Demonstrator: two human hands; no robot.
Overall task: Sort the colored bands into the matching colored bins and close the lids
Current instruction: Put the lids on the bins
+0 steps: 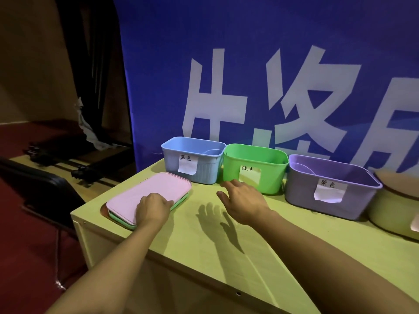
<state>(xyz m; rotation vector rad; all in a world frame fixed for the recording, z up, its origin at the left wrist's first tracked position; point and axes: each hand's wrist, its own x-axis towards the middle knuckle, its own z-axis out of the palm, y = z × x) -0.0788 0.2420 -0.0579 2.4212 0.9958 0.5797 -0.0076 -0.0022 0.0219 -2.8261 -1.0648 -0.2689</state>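
Note:
Three lidless bins stand in a row at the back of the table: a blue bin (192, 164), a green bin (254, 171) and a purple bin (331, 191), each with a paper label. A stack of lids lies at the table's left, a pink lid (149, 193) on top and a green lid (181, 201) under it. My left hand (154, 208) rests on the stack's near right edge, fingers curled over the pink lid's rim. My right hand (242, 200) hovers above the table in front of the green bin, fingers spread, holding nothing. No bands show outside the bins.
A yellowish bin (394, 211) sits at the far right, partly cut off. The table (204, 257) is light green. A blue banner hangs right behind the bins. A dark chair (38, 184) stands left of the table, above a red floor.

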